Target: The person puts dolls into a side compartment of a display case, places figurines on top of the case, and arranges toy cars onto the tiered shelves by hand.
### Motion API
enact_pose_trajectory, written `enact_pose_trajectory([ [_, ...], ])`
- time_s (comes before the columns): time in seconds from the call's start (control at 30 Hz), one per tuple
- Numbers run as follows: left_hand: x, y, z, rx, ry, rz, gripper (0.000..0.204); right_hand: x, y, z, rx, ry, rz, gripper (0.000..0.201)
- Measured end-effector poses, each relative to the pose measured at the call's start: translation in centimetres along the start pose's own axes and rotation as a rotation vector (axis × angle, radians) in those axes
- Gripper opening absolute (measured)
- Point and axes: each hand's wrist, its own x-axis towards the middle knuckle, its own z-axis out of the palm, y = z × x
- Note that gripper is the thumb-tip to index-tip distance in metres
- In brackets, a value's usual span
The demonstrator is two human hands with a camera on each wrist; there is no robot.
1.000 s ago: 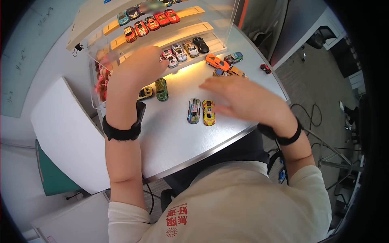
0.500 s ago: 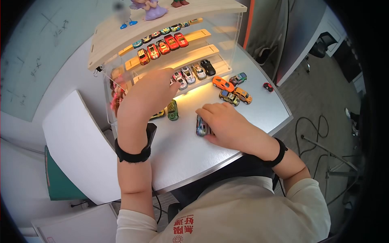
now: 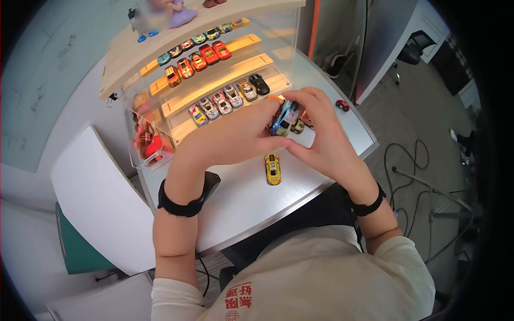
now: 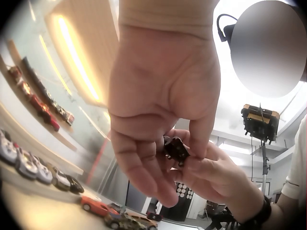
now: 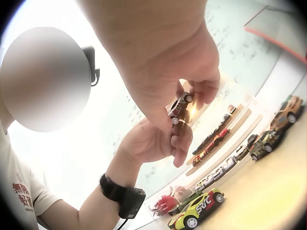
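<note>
A colourful silver-blue toy car (image 3: 286, 119) is raised above the table between both hands. My left hand (image 3: 241, 134) holds it from the left, and its fingers curl beside the car's dark underside in the left wrist view. From the other side my right hand (image 3: 329, 136) pinches the car, with the thumb low and fingertips at the upper end. In the right wrist view the toy car (image 5: 181, 108) shows its wheels between the fingers. Below the hands a yellow toy car (image 3: 273, 169) stands on the metal table (image 3: 241, 198).
Behind the hands, a lit display case with wooden steps (image 3: 214, 84) carries rows of toy cars. Several loose cars, including an orange car (image 4: 96, 207) and a camouflage car (image 3: 297, 127), are partly hidden by my right hand. A small red car (image 3: 342, 105) sits near the right edge.
The right hand took hold of the silver-blue car beside the yellow one and lifted it. The left hand moved right from the front of the display steps to meet it at the car.
</note>
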Motion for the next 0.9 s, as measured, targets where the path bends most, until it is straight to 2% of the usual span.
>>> enact_pose_trajectory([
  [0.07,0.7,-0.5,0.8,-0.209,-0.045,-0.001,0.026,-0.5,0.3,-0.2,0.004,0.022,-0.030,0.064],
  [0.2,0.4,-0.2,0.5,-0.177,-0.047,0.014,0.024,-1.7,1.4,-0.9,0.062,0.034,-0.025,0.055],
  [0.27,0.3,0.3,0.2,-0.134,-0.118,-0.053,0.025,-2.5,2.0,-1.4,0.058,0.014,0.018,0.046],
  [0.4,0.1,0.9,0.8,-0.114,-0.087,-0.081,0.030,-3.6,2.4,-1.6,0.078,0.010,0.102,0.040],
  [0.47,-0.7,1.4,1.3,0.157,0.054,-0.113,0.036,-4.1,2.9,-1.6,0.020,-0.016,0.187,0.037],
  [0.5,-1.2,1.7,1.4,0.161,0.055,-0.113,0.036,-4.2,3.1,-1.6,0.022,-0.014,0.185,0.037],
  [0.57,-2.3,2.2,1.2,0.412,0.220,-0.125,0.040,-4.5,3.6,-1.9,0.027,0.052,0.218,0.034],
  [0.7,-4.3,3.5,-0.7,0.336,0.297,-0.123,0.041,-5.6,4.2,-2.9,-0.008,0.011,0.233,0.034],
  [0.77,-5.4,4.0,-1.9,0.561,0.492,-0.095,0.040,-6.5,4.2,-3.2,-0.114,-0.092,0.280,0.031],
  [0.83,-6.1,3.6,-3.0,0.413,0.583,-0.239,0.040,-7.2,4.3,-3.1,-0.134,-0.109,0.315,0.031],
  [0.87,-6.6,3.7,-3.5,0.397,0.571,-0.242,0.040,-7.8,4.3,-3.1,-0.153,-0.120,0.344,0.032],
  [0.9,-7.0,4.0,-4.2,0.407,0.649,-0.241,0.039,-8.2,4.5,-2.9,-0.157,-0.125,0.356,0.032],
])
